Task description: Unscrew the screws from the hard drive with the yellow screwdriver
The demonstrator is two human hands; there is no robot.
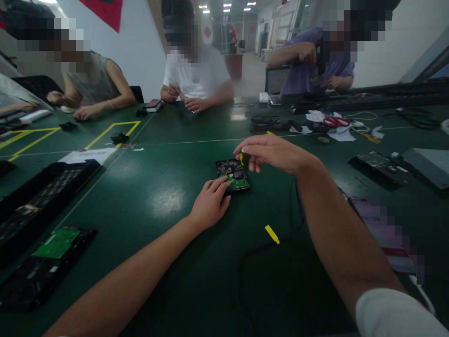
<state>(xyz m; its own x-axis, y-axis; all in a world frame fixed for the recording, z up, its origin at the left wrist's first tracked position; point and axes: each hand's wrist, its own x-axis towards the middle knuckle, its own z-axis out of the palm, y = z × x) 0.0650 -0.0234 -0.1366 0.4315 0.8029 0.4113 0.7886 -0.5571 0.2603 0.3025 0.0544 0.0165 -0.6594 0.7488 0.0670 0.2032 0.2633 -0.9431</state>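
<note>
A hard drive [240,174] lies on the green table in front of me, its green circuit board facing up. My left hand [213,201] holds it at its near left side, the fingertips pressed on the board and the thumb lower down, apart from the fingers. Above the drive's far right corner is my right hand [268,153], its fingers closed round the black-and-yellow handle of a screwdriver [244,159]. The screwdriver's shaft and tip are too small and dark to make out.
Another hard drive [380,166] lies at the right, near a phone [384,229]. A black cable [270,245] with a yellow tag [272,234] runs below my right forearm. At the left are a larger board in a black frame [52,252] and a long black case [45,201]. Three people sit across the table.
</note>
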